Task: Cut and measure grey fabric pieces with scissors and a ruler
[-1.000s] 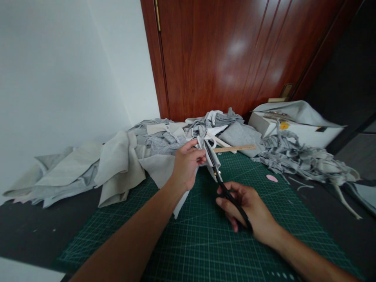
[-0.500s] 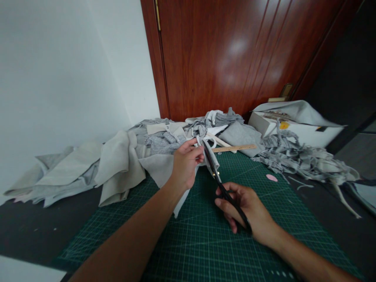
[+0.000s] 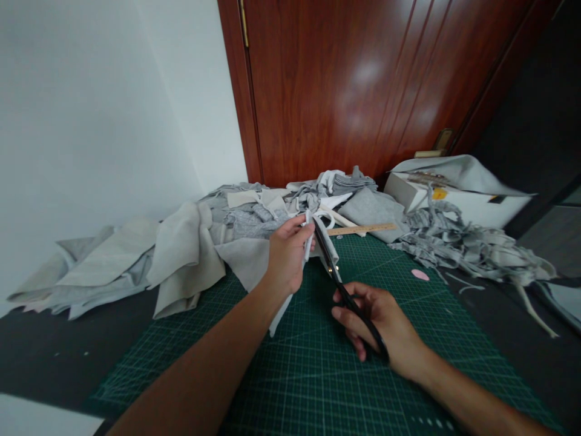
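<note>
My left hand (image 3: 287, 257) is closed in a pinch on a piece of light grey cloth (image 3: 278, 312), holding it up above the green cutting mat (image 3: 318, 369). The cloth hangs down behind my wrist. My right hand (image 3: 379, 321) grips black scissors (image 3: 338, 275) by the handles. Their blades point up and away, lying against the cloth's top edge just right of my left fingers.
Grey fabric pieces (image 3: 181, 254) are heaped along the mat's far and left sides. A wooden ruler (image 3: 363, 229) lies at the mat's far edge. Cut strips (image 3: 458, 248) pile up at the right beside a white box (image 3: 458, 194). A pink scrap (image 3: 420, 275) lies on the mat. A wooden door (image 3: 354, 85) stands behind.
The scissors have slid slightly forward along the cloth edge and the blades have closed a little. My left hand has shifted its pinch slightly.
</note>
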`<control>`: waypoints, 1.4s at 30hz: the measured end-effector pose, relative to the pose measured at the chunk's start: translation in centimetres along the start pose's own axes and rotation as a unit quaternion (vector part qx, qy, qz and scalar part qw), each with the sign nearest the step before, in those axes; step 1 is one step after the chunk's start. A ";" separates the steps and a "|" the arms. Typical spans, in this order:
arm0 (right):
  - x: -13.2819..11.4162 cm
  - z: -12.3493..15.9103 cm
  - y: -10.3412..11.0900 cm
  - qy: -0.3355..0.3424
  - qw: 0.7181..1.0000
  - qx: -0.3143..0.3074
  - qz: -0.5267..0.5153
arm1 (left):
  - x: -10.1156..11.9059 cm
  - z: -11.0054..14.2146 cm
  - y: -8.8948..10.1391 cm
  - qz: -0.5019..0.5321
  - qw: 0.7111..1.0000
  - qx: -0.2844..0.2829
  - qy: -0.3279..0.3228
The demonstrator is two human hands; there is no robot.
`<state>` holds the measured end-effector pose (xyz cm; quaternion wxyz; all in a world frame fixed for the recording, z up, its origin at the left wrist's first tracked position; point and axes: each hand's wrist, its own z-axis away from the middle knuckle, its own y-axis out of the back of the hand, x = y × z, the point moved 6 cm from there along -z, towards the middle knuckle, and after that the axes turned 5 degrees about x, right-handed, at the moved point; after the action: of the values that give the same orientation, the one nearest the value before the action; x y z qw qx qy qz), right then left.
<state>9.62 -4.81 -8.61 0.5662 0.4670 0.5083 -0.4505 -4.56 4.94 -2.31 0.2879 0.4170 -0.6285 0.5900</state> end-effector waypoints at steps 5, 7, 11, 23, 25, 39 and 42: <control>0.1 -0.1 -0.1 -0.010 1.000 0.005 -0.002 | -0.3 0.0 -0.2 0.028 0.999 -0.025 0.009; 0.0 -0.1 -0.2 -0.020 1.000 0.010 -0.011 | -0.5 0.1 -0.3 0.041 0.999 -0.030 0.019; -0.2 0.0 -0.3 -0.034 0.999 0.006 -0.037 | -0.8 0.2 -0.4 0.051 0.997 -0.044 0.032; -0.4 0.1 0.0 0.004 0.993 0.012 -0.119 | -2.1 1.2 -0.7 -0.015 0.999 -0.023 0.037; -0.4 0.0 0.1 0.011 0.992 0.017 -0.124 | -2.3 1.3 -0.7 -0.027 0.999 -0.027 0.035; -0.4 0.2 0.0 0.001 0.991 0.033 -0.129 | -1.5 1.4 -1.0 -0.139 0.989 -0.037 0.028; -0.7 0.2 -0.1 0.002 0.994 0.028 -0.104 | -0.4 0.8 -0.6 -0.162 0.985 -0.038 0.041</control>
<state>9.53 -5.00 -7.94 0.5023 0.4282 0.5423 -0.5199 -3.74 4.24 -2.47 0.4207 0.4775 -0.5624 0.5279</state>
